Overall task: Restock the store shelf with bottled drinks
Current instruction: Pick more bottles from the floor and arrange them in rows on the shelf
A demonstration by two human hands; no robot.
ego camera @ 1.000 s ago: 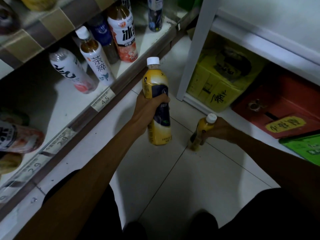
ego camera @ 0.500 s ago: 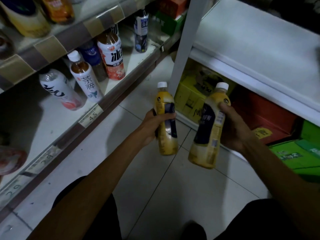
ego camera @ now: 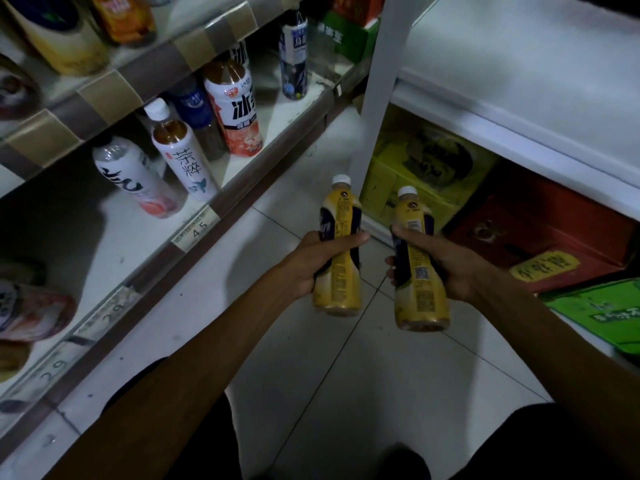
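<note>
The left grip (ego camera: 317, 263) is clamped round the middle of a yellow bottle (ego camera: 341, 289), thumb across its front, holding it upright above the tiled floor (ego camera: 363, 375). The right grip (ego camera: 450, 268) is wrapped the same way round a second yellow bottle (ego camera: 420, 303), just beside the first and not touching it. Both bottles hang clear of the low shelf (ego camera: 86, 244) at the left, where other drinks stand.
</note>
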